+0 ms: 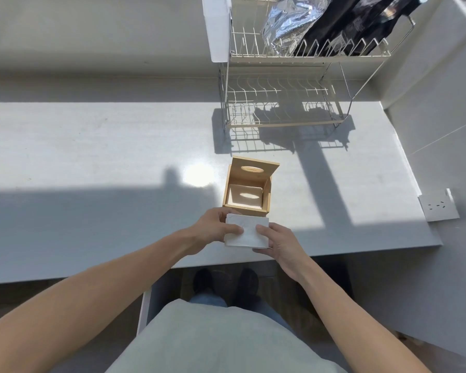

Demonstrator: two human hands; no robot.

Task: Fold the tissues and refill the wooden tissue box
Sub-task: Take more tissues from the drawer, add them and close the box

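A square wooden tissue box [265, 204] stands on the white counter [105, 157] with its slotted lid [253, 169] tipped up at the back. White tissue lies flat at the bottom inside. Just in front of the box, near the counter's front edge, both hands hold a folded stack of white tissues [249, 234]. My left hand [213, 227] grips its left side with the thumb on top. My right hand [280, 242] grips its right side, thumb on top as well. The stack sits slightly lower than the box rim and touches its front wall.
A two-tier wire dish rack [285, 103] stands at the back right, its upper tier holding a silver foil bag [288, 22] and black bags [361, 22]. A wall socket [439, 204] sits on the right wall. Strong sunlight and shadows cross the counter.
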